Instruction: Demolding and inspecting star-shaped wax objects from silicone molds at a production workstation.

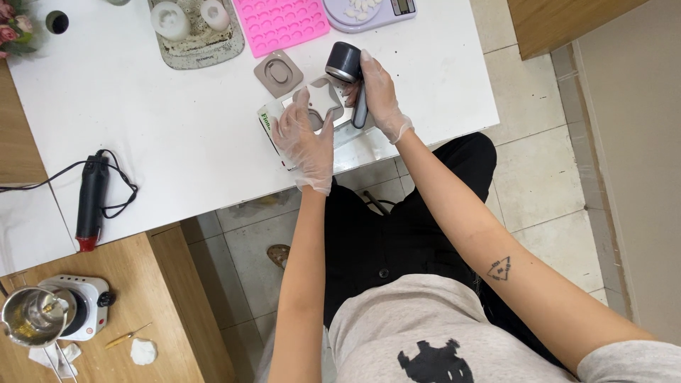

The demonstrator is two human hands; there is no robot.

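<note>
right fingers (370, 76) wrap an upright dark tool (349, 71), head up; left fingers (301, 113) seemingly pressed flat on a star mold (324, 100).

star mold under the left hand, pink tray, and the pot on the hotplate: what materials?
Star mold: likely silicone; matte grey-beige, soft rounded edges, steadied by the gloved left hand. Pink tray: probably silicone too; uniform matte pink with rows of moulded cavities. Pot on the hotplate: metal, apparently stainless steel; shiny and reflective.

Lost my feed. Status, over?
Left hand pressing star mould down. Right hand gripping dark pitcher tilted above it. Oval mould beside, clear.
</note>
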